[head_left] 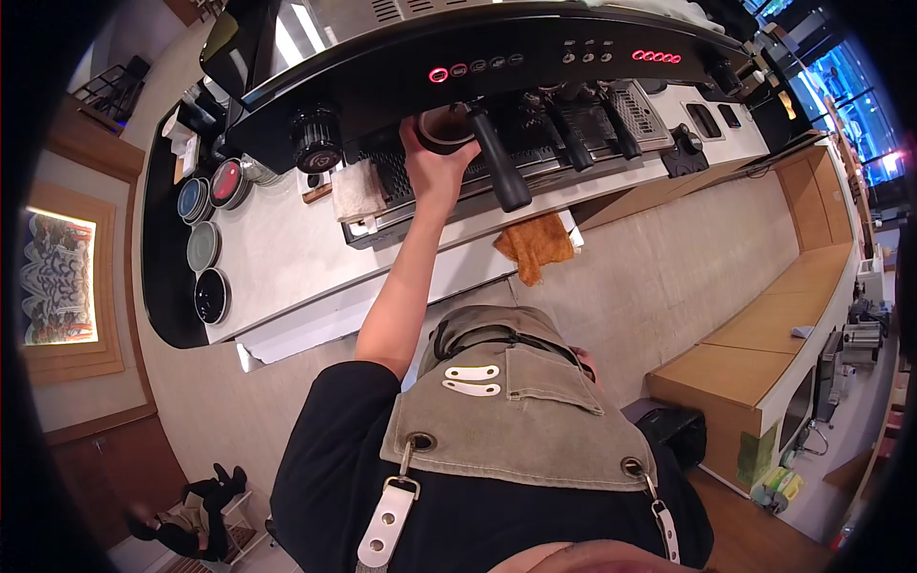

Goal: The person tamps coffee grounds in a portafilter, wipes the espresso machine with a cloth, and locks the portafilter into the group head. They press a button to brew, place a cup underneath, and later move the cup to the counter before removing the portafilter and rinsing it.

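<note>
At the espresso machine [497, 48], we look down over our own chest, where a grey-green apron [516, 420] with white straps covers a black shirt. Our left arm stretches forward from the black sleeve, and our left hand [435, 162] is raised up under the machine's front edge. Its fingers are curled around a dark, round cup [446, 127], clamped on its side, and the cup sits right beneath a brew head, just below a row of buttons ringed in red light. Just beside the cup, a thick black portafilter handle [499, 162] slants toward us, touching or nearly touching the hand; we cannot tell which. More black handles line up farther along the machine.

Below the hand, a folded white cloth [356, 191] rests on the metal drip tray [382, 229]. An orange cloth [535, 244] hangs crumpled over the edge of the pale counter [277, 258]. Well apart on that counter, stacks of round saucers [205, 239] in blue, red, grey and black sit in a curved row.

Our right hand is not visible.
</note>
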`<state>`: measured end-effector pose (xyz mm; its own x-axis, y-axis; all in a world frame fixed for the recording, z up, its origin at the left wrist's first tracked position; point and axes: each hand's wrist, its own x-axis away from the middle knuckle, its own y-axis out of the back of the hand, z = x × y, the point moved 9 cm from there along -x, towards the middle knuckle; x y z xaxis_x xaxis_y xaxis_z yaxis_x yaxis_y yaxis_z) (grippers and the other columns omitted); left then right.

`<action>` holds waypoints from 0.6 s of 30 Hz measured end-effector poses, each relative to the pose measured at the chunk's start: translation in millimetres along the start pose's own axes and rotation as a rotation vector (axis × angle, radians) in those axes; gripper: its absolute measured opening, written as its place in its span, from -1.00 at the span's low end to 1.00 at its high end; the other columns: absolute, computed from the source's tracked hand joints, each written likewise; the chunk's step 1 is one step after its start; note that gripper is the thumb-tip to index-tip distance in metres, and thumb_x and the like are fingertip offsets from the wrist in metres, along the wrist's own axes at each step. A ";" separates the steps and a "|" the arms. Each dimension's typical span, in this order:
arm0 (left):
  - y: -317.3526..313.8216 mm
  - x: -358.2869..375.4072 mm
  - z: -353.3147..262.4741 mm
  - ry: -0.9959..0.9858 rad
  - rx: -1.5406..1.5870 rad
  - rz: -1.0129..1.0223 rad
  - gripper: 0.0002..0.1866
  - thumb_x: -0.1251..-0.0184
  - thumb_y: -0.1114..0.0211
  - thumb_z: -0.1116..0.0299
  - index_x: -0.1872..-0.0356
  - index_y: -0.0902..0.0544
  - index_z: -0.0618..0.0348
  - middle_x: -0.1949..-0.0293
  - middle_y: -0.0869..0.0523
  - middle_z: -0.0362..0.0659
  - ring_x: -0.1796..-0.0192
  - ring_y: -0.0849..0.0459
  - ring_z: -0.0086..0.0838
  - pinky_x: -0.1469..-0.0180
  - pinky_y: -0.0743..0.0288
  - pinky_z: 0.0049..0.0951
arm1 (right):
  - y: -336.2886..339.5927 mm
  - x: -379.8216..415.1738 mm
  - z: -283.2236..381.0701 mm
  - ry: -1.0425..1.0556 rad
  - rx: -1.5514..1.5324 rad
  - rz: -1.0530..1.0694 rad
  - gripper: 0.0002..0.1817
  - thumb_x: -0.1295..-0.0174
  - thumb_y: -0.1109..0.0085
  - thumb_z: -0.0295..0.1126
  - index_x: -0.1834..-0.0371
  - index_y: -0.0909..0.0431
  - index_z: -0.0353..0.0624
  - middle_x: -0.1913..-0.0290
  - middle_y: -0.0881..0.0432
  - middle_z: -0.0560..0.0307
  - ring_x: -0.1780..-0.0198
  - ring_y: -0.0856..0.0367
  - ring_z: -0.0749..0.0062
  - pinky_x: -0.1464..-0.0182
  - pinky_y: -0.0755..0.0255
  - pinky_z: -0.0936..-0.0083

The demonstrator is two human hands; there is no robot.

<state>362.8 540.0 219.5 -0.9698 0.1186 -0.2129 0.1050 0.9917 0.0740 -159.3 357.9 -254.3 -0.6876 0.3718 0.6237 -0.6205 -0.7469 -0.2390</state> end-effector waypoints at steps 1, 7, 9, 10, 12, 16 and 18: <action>0.9 -0.7 0.5 -0.001 0.001 0.004 0.14 0.13 -0.70 0.28 -0.45 -0.11 0.35 -0.23 -0.57 0.02 -0.25 -0.58 -0.27 -0.35 -0.41 -0.34 | -1.1 0.2 -0.3 0.024 -0.053 0.037 -0.34 -0.20 -0.36 -0.29 -0.23 -0.43 -0.61 -0.11 -0.64 -0.24 -0.06 -0.69 0.20 -0.15 -0.56 0.31; 1.9 4.0 12.7 -0.061 0.055 -0.027 0.10 0.14 -0.68 0.36 -0.44 -0.15 0.30 -0.18 -0.63 0.01 -0.20 -0.65 -0.24 -0.29 -0.50 -0.34 | 2.7 2.3 -4.3 0.030 -0.046 0.075 -0.36 -0.22 -0.32 -0.30 -0.24 -0.42 -0.61 -0.11 -0.65 -0.22 -0.05 -0.69 0.19 -0.14 -0.57 0.32; 0.2 4.0 16.7 -0.071 0.015 -0.016 0.12 0.13 -0.68 0.34 -0.45 -0.12 0.30 -0.20 -0.62 0.02 -0.22 -0.63 -0.23 -0.31 -0.48 -0.32 | 5.6 0.6 -5.5 0.003 0.027 0.045 -0.33 -0.21 -0.34 -0.27 -0.25 -0.41 -0.61 -0.11 -0.65 -0.22 -0.05 -0.69 0.19 -0.15 -0.57 0.32; -0.6 4.1 17.6 -0.076 -0.005 -0.010 0.13 0.12 -0.68 0.33 -0.46 -0.11 0.30 -0.21 -0.61 0.03 -0.23 -0.63 -0.22 -0.32 -0.47 -0.31 | 7.1 -1.2 -6.5 -0.011 0.060 0.031 -0.31 -0.21 -0.35 -0.25 -0.25 -0.41 -0.61 -0.11 -0.65 -0.22 -0.05 -0.69 0.19 -0.15 -0.56 0.32; -1.0 5.9 16.2 -0.049 -0.033 -0.001 0.12 0.11 -0.68 0.31 -0.46 -0.11 0.30 -0.22 -0.61 0.03 -0.25 -0.62 -0.20 -0.32 -0.47 -0.30 | 9.3 -3.8 -4.8 -0.030 0.124 0.010 -0.28 -0.20 -0.37 -0.22 -0.26 -0.40 -0.62 -0.12 -0.65 -0.21 -0.06 -0.69 0.18 -0.15 -0.56 0.32; -1.9 7.1 13.8 -0.049 -0.048 0.002 0.12 0.10 -0.68 0.30 -0.46 -0.11 0.30 -0.23 -0.60 0.04 -0.25 -0.62 -0.20 -0.32 -0.47 -0.29 | 7.9 -4.1 -7.0 -0.010 0.041 0.047 -0.22 -0.17 -0.40 -0.12 -0.25 -0.42 -0.60 -0.09 -0.67 -0.17 -0.06 -0.68 0.19 -0.18 -0.54 0.32; -2.2 6.1 15.0 -0.057 -0.026 -0.002 0.13 0.11 -0.68 0.29 -0.46 -0.11 0.30 -0.23 -0.60 0.04 -0.25 -0.62 -0.19 -0.32 -0.48 -0.29 | 6.3 -4.3 -7.3 0.068 -0.064 0.125 -0.25 -0.18 -0.39 -0.11 -0.23 -0.44 -0.59 -0.06 -0.68 -0.15 -0.05 -0.68 0.21 -0.19 -0.53 0.33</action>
<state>359.9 539.2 203.4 -0.9557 0.1199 -0.2687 0.0964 0.9904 0.0989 -163.1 355.6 -264.0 -0.7834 0.3162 0.5352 -0.5500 -0.7537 -0.3598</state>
